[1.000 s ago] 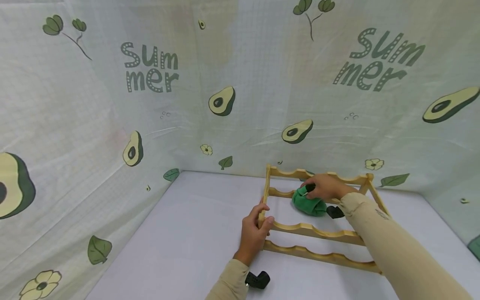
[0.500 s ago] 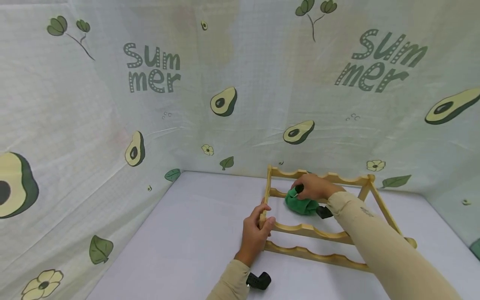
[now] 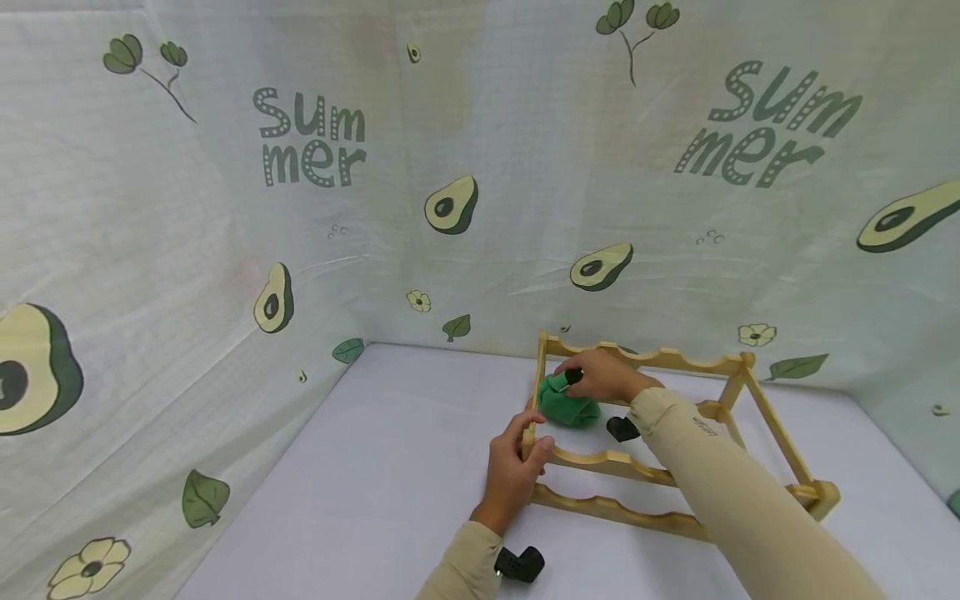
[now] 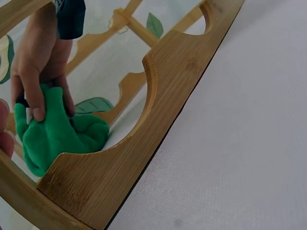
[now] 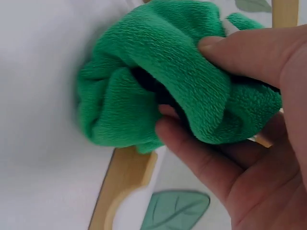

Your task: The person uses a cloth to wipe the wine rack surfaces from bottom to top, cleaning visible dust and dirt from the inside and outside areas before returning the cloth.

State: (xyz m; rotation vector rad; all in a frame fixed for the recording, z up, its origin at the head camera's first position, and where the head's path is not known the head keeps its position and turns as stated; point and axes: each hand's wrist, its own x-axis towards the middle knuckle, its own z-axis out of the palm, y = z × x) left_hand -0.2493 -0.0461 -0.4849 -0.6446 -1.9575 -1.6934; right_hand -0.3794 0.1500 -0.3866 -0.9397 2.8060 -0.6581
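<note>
A crumpled bright-green cloth of soft, towel-like fabric (image 3: 566, 406) is gripped by the right hand (image 3: 603, 377), its folds pinched between the thumb and the fingers. The cloth is held inside the frame of a pale wooden rack with scalloped rails (image 3: 611, 461), near the rack's left end and between the front and rear rails. In the left wrist view it is seen just behind a notched rail, partly covered by that rail's edge; whether it is pressed against the table cannot be told for certain. Dark material is shown among the folds and by the fingers, but what it is cannot be made out. The left end of the rack is held near its front corner by the left hand (image 3: 512, 467), the fingers curled round the wooden piece and the thumb laid toward the front. Both arms are covered by beige sleeves (image 3: 738, 475). A black angular device (image 3: 622, 428) is seen below the right wrist, and a second black device (image 3: 521, 564) beside the left wrist. The rack is stood on a white-covered table (image 3: 405, 450), which is backed by a pale curtain (image 3: 517, 125) printed with avocados, leaves, flowers and the word "summer".
</note>
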